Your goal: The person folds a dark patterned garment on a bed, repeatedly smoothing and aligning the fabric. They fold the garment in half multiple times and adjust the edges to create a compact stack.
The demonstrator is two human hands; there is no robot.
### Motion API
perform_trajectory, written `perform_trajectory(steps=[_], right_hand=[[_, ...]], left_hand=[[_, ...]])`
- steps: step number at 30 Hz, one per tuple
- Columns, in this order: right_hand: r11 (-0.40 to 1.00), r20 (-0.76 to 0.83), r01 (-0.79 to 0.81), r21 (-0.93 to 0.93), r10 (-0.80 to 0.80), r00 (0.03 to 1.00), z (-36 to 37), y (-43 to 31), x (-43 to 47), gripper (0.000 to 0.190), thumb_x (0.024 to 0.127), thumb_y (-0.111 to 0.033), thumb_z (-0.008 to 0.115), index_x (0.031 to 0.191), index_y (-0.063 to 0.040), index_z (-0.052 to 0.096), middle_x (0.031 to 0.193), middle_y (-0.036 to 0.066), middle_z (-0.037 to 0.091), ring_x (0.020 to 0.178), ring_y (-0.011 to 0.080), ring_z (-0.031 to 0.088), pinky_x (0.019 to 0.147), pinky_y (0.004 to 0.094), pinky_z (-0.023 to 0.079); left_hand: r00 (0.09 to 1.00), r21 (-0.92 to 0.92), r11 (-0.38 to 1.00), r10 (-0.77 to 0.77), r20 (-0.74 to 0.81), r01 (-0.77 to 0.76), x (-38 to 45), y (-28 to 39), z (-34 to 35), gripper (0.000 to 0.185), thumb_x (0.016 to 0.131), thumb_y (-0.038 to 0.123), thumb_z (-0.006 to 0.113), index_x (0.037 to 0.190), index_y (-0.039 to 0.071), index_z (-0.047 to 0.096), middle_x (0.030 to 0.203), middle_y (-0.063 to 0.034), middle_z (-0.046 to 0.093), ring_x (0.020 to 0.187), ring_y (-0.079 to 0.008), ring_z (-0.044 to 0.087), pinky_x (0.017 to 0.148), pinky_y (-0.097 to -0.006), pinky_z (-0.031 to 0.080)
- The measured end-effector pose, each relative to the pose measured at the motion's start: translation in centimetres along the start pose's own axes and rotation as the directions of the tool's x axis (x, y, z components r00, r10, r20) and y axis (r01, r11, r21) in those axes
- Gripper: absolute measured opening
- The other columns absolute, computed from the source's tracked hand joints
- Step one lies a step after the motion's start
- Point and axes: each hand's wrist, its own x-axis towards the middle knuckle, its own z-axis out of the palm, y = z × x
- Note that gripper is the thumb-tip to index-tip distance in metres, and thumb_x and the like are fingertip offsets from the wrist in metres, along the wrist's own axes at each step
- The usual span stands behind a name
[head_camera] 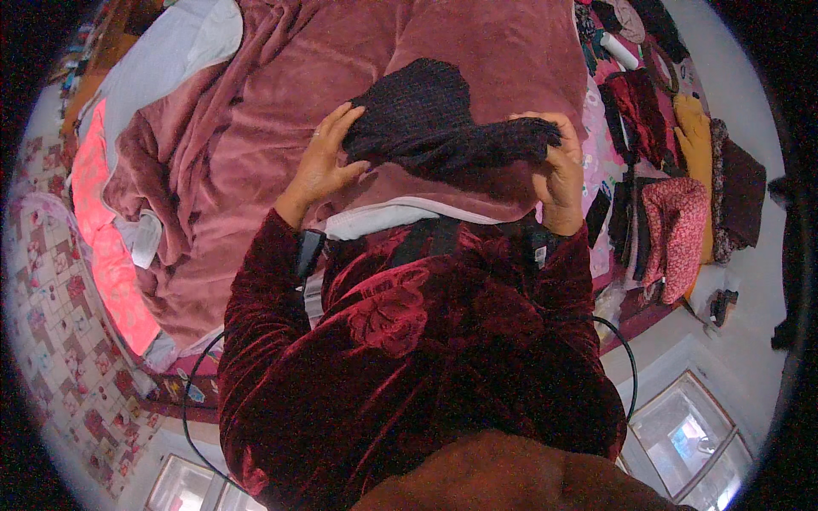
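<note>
A dark, knitted-looking piece of cloth (422,115) lies bunched on a dusty-pink plush blanket (287,83), with one narrow end stretching to the right. That narrow end is gripped by my right hand (562,172), its fingers partly behind the fabric. At the cloth's left edge, my left hand (326,153) has its thumb and fingers spread. Those fingertips touch the fabric, and a ring shows on one finger. What exact kind of garment the cloth is cannot be made out.
Folded clothes, among them a pink patterned garment (674,236) and a mustard one (693,140), lie along the right. A white cylinder (618,51) sits farther up. Bright pink fabric (115,281) edges the bed's left side. Dark cables (186,383) loop beside my arms.
</note>
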Motion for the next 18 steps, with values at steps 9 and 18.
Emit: perform_trajectory(steps=[9, 18], right_hand=[[0.968, 0.146, 0.077, -0.237, -0.043, 0.988, -1.3, -1.2, 0.3, 0.034, 0.076, -0.003, 0.062, 0.109, -0.003, 0.055, 0.117, 0.020, 0.062, 0.113, 0.0330, 0.060, 0.098, 0.0450, 0.049], [0.899, 0.091, 0.318, -0.300, -0.305, 0.948, -5.3, -10.7, 1.5, 0.036, 0.074, -0.010, 0.059, 0.109, -0.003, 0.055, 0.119, 0.023, 0.061, 0.113, 0.0342, 0.059, 0.099, 0.0452, 0.049]], left_hand=[[0.981, -0.158, 0.982, -0.073, 0.179, 0.102, 3.6, -1.7, 0.4, 0.048, 0.075, 0.015, 0.074, 0.120, 0.008, 0.059, 0.114, -0.0163, 0.064, 0.105, -0.0277, 0.062, 0.090, -0.0382, 0.049], [0.826, -0.830, 0.521, -0.545, -0.143, 0.200, 10.4, 0.0, -5.9, 0.028, 0.084, 0.013, 0.070, 0.108, 0.000, 0.065, 0.096, -0.0077, 0.069, 0.085, -0.0174, 0.065, 0.077, -0.0299, 0.053]])
